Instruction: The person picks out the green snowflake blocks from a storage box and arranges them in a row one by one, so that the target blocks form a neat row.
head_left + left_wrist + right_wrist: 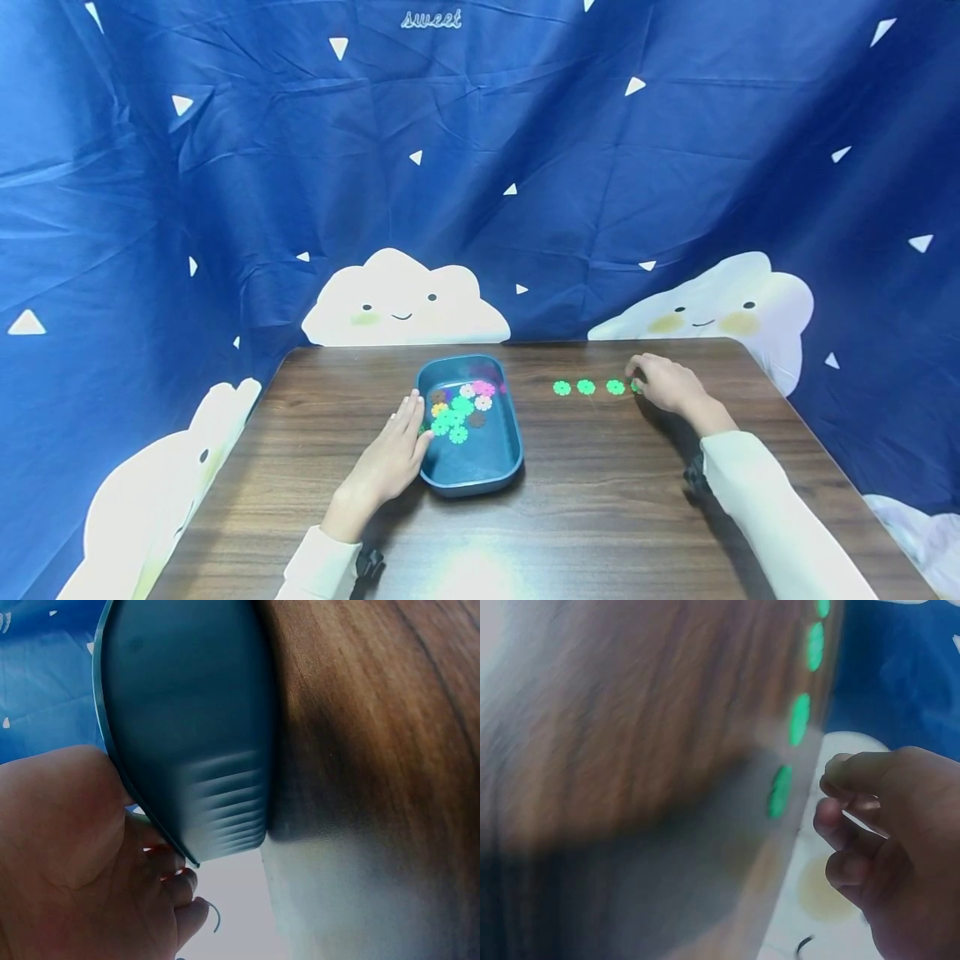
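A dark teal plastic tray [480, 467] stands on the table, holding flower-shaped plastic pieces [458, 434] in green, pink, white, brown and orange. My left hand [393, 446] rests on its left rim, fingers extended; the left wrist view shows the palm beside the tray's ribbed outer wall [225, 787]. To the right lies a row of several green flower pieces [586, 387]. My right hand [663, 383] hovers at the right end of this row, fingers loosely bent, partly hiding the last green piece [780, 791]. Nothing is visible between its fingertips in the right wrist view.
A brown wooden table [585, 517] carries everything. Behind it hangs a blue curtain [465, 208] with white triangles and smiling clouds, which meets the table's back edge.
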